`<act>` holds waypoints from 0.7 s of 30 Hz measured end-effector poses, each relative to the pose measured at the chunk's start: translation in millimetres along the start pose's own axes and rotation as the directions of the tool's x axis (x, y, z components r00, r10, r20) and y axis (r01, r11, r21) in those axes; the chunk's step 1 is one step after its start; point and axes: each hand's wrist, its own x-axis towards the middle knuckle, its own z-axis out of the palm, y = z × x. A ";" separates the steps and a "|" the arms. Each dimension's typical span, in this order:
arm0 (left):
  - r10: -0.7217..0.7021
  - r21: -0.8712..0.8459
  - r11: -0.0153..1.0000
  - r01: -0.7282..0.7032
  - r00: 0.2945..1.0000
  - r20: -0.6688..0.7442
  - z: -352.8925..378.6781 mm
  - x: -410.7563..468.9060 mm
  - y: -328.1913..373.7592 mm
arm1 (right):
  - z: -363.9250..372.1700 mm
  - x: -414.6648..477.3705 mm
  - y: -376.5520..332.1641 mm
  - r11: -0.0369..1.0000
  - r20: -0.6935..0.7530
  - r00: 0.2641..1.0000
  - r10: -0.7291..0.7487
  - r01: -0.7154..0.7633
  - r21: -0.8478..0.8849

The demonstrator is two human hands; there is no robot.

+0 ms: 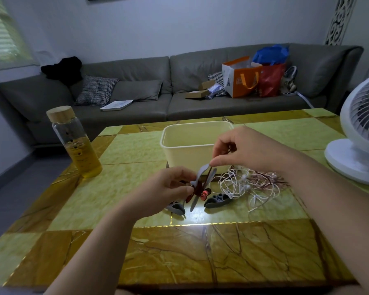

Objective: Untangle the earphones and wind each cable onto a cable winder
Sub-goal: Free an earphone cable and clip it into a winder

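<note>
Your left hand [166, 188] is up off the table [136, 150], its fingers gripping a grey winder [202, 176] by the middle, tilted. A red cable [199, 188] is wrapped at its waist, with the red earbuds [205, 193] hanging just below. Your right hand [243, 150] pinches that cable at the winder's upper tip. A white-and-pink tangle [249, 184] lies on the table to the right, in front of the tub [192, 143]. Two spare winders [218, 200] lie under your hands.

Grey cable winder [201, 173] in the left hand [164, 189] carries dark red cable [199, 187]. Below the right hand [246, 151], white earphones [235, 185]. Beyond both hands, cream tub [185, 155]. Table [117, 184] checked pale green and veined amber.
</note>
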 end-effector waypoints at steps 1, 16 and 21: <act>0.009 -0.057 0.998 -0.008 0.999 0.031 -2.9 -1.7 -0.1 | 0.3 -0.5 3.0 0.996 0.016 1.000 0.017 -0.018 0.087; 0.145 -0.968 0.209 -0.142 0.983 -0.113 0.5 9.1 -1.0 | 45.0 1.2 19.7 0.473 0.263 0.964 0.028 -0.245 0.847; 0.149 -0.991 0.054 -0.123 0.982 -0.113 -0.6 9.6 -4.1 | 38.9 1.0 19.8 0.475 0.312 0.950 0.016 -0.282 0.834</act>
